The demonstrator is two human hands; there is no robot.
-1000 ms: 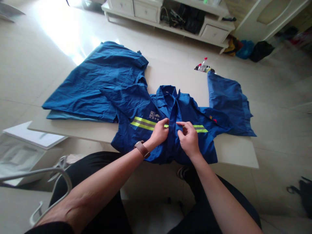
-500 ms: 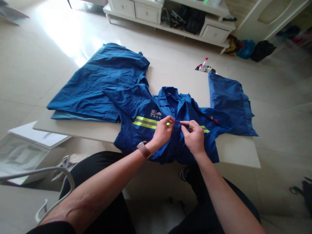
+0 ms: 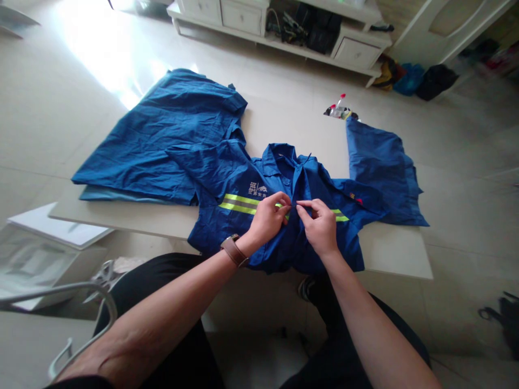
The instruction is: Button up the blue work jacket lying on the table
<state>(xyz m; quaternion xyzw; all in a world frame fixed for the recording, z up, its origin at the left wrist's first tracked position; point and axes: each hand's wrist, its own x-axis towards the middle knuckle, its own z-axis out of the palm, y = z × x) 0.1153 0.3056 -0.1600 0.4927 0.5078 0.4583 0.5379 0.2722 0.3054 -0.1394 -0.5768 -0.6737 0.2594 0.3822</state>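
A blue work jacket (image 3: 227,227) with a yellow-green and grey reflective stripe (image 3: 239,204) lies front up on the table before me, its collar (image 3: 279,154) pointing away. My left hand (image 3: 271,213), above a wrist with a brown-strapped watch (image 3: 235,251), pinches the jacket's front edge near the middle of the chest. Close beside it, my right hand (image 3: 318,224) pinches the other front edge between thumb and forefinger. The fingertips of both hands almost meet at the front opening. Any fastener between them is too small to make out.
Folded blue clothes (image 3: 162,135) are piled on the left of the pale table (image 3: 275,121); another folded blue garment (image 3: 381,167) lies at the right. Bottles with red caps (image 3: 338,108) show beyond the table. A white cabinet (image 3: 243,21) stands behind, and a white box (image 3: 52,232) at the left.
My right hand has shifted slightly left, and its fingertips have come closer to my left hand's at the jacket's front opening. Both hands keep their pinch.
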